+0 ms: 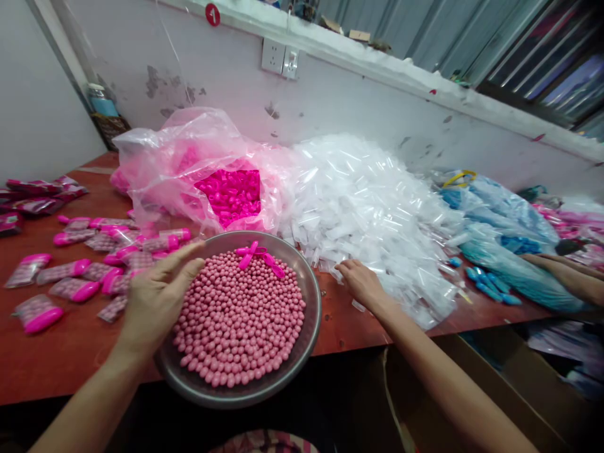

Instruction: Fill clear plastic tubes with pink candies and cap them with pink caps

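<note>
A metal bowl [315, 327] full of round pink beads [240, 321] sits at the table's front edge. Several bright pink plastic caps [255, 253] lie on the beads. My left hand [155, 302] is at the bowl's left rim, fingers stretched out and thumb apart, with nothing visible between them. At the near left edge of a heap of clear plastic tubes [358, 195], my right hand [362, 284] has its fingers bent and fingertips together on a small clear tube [336, 274]. Left of the bowl lie bead-filled clear tubes with pink caps [70, 270].
Behind the bowl stands a clear bag [189, 138] of pink caps [231, 195]. At right are a blue bag [500, 251], loose blue pieces [491, 286] and another person's arm [566, 277]. Dark pink packets [35, 195] lie far left; a wall backs the red table [340, 314].
</note>
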The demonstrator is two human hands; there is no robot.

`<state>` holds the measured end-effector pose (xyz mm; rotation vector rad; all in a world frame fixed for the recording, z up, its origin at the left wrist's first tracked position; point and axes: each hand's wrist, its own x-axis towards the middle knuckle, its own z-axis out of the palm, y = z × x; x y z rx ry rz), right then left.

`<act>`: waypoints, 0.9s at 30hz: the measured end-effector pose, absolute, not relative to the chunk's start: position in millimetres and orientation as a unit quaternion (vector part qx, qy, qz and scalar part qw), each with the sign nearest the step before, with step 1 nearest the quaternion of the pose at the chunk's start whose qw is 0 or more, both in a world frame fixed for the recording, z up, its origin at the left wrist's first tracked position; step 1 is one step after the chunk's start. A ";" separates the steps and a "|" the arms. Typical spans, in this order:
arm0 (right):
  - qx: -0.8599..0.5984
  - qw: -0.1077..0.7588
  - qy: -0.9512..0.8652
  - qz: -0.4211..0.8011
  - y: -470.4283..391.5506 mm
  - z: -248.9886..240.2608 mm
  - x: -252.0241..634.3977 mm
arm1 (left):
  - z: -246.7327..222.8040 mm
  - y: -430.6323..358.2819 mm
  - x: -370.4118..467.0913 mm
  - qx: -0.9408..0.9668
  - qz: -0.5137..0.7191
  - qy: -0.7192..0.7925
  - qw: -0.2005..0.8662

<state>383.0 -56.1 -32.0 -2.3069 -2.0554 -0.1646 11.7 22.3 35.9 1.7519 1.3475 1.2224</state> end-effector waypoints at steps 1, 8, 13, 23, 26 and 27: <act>-0.734 0.008 -0.676 -0.065 -54.5 -40.2 385.4 | 32.2 16.9 17.5 0.665 0.452 0.495 0.328; -0.661 -0.020 -0.742 -0.110 -41.6 -52.3 401.6 | 23.0 1.8 29.8 0.679 0.419 0.449 0.402; -0.603 0.024 -0.793 -0.084 -37.1 -47.2 407.6 | 24.1 -3.3 26.0 0.679 0.423 0.432 0.417; -0.629 0.327 -0.705 0.024 -20.1 -13.5 354.3 | 21.9 0.4 4.0 0.628 0.442 0.458 0.447; -0.568 0.498 -0.567 0.328 -22.9 18.6 295.0 | 24.3 -3.0 18.3 0.645 0.421 0.415 0.484; -0.540 0.518 -0.524 0.406 -24.8 27.7 273.0 | 25.5 -4.9 24.2 0.651 0.412 0.398 0.497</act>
